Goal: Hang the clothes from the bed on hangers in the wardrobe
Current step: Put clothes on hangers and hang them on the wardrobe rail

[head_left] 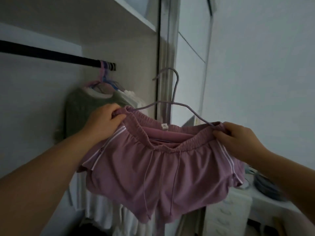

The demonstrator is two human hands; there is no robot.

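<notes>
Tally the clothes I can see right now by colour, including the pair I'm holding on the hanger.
Pink: 1, the shorts held on the hanger by the left hand and right hand
Green: 1, the top hanging on the rail
White: at least 1, garments behind it, too bunched to separate
Total: at least 3

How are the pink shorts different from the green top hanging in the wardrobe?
The pink shorts sit on a lilac hanger that is not on the black rail yet; the green top already hangs from that rail.
The shorts are held at the waistband by the left hand and right hand; nobody touches the top.
The shorts have white side stripes; the top looks plain.
Both are on hangers.
</notes>
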